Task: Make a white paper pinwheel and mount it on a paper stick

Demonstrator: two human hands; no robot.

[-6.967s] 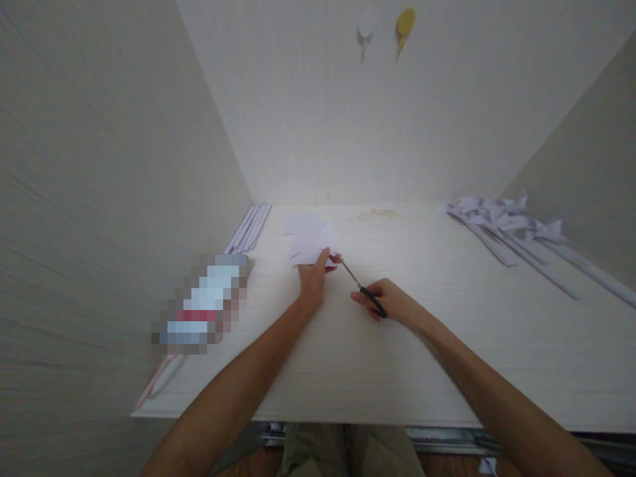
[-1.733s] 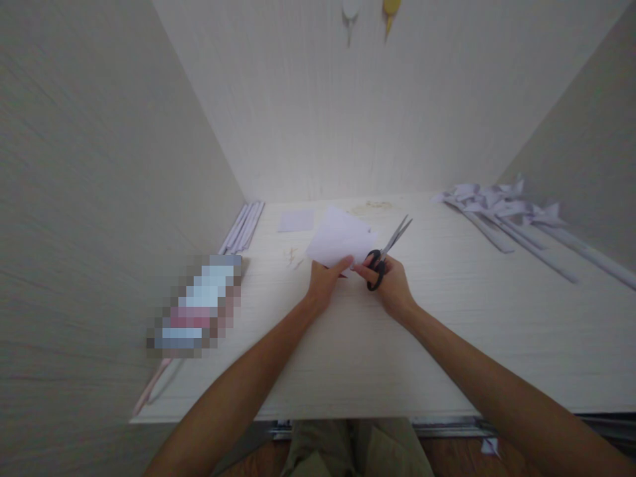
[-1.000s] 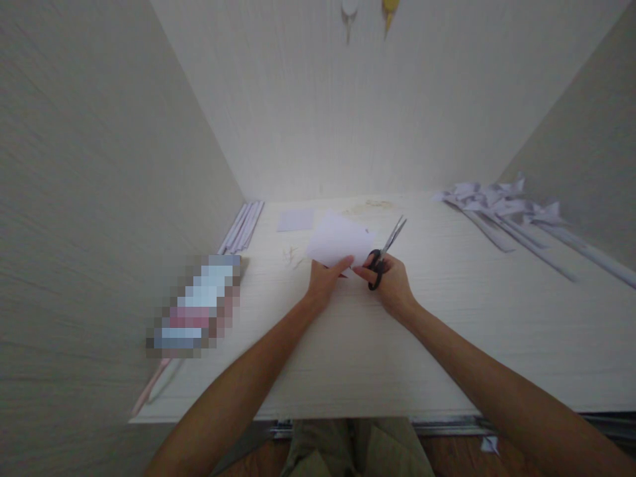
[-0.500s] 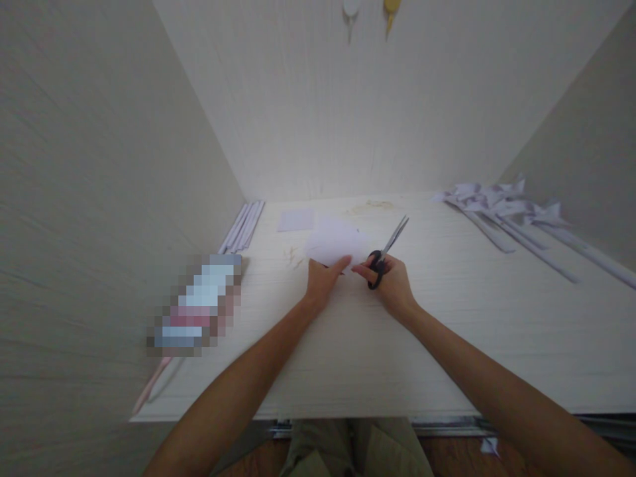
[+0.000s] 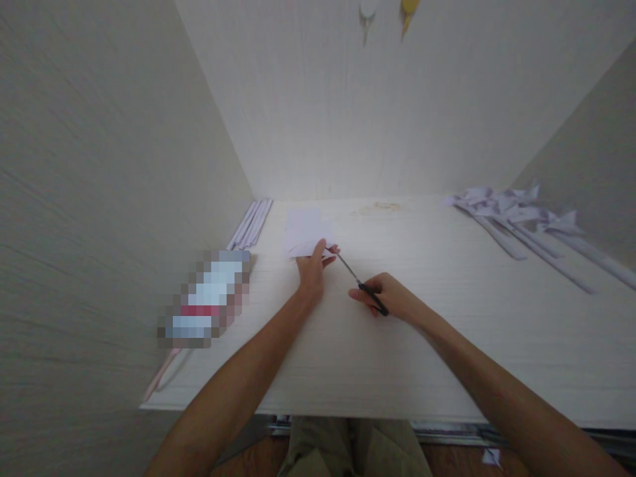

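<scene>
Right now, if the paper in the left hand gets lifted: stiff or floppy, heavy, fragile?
Probably light and bendy: the paper looks thin, held by the left hand at its near edge. Likely easy to tear, since a slit-like line shows near its left corner and the scissors reach its right side.

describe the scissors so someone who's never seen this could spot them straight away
Start with the white tabletop and go to just beyond its middle. There the scissors sit in the person's right grip, blades angled toward the paper in the left grip. Their black handle and metal blades set them apart from the white paper.
</scene>
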